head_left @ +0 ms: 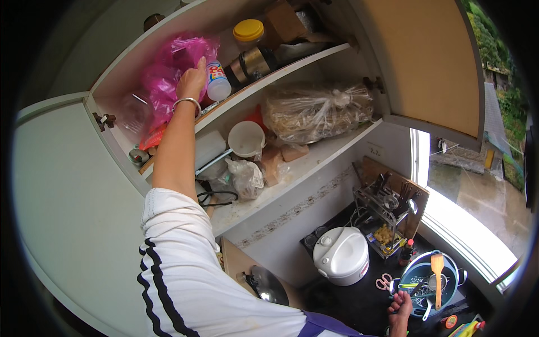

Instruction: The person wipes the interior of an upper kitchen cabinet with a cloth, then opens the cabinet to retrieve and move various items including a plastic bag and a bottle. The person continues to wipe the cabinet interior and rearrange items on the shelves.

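Note:
My left hand (pixel 193 82), with a metal bangle at the wrist, reaches into the top shelf of an open wall cupboard. It lies against a pink plastic bag (pixel 162 82), beside a white plastic bottle (pixel 219 80) with a printed label; most of its fingertips are hidden. Right of the bottle lie a metal cylindrical container (pixel 252 65) and a jar with a yellow lid (pixel 248 30). Low at the right, my right hand (pixel 400 305) has curled fingers beside a blue basin (pixel 452 290) with a wooden spatula (pixel 438 269). Whether it holds anything is unclear.
The lower shelf (pixel 307 164) bears a white tub (pixel 246 139) and a large clear bag (pixel 316 113). A white rice cooker (pixel 342 257), scissors (pixel 384 281) and a utensil rack (pixel 389 210) stand on the dark counter. The open cupboard door (pixel 425 63) juts out near the window.

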A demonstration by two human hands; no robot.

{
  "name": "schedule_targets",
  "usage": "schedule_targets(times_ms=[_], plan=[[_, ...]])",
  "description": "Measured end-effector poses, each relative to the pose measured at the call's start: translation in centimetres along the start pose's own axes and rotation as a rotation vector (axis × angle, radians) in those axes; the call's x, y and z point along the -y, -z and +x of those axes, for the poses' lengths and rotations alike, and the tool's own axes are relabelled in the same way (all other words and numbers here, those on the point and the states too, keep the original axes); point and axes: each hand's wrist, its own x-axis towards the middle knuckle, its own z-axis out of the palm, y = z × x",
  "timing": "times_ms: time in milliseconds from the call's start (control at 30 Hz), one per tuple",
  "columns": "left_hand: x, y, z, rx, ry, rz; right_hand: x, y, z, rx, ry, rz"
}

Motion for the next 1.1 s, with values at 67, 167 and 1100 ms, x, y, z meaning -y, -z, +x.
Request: schedule_targets(times_ms=[67, 167, 1100], plan=[[-1.6, 1.5, -2.1, -0.075, -0.049, 0.157, -0.1, -0.2, -0.2, 0.001, 0.003, 0.002], [-1.5, 1.0, -2.6, -0.249, -0.174, 0.223, -0.2, -0.7, -0.4, 0.005, -0.005, -0.004], [-0.9, 4.3, -8.5, -0.028, 0.149, -1.306, 0.0, -0.2, -1.4, 0.029, 0.008, 0.013]])
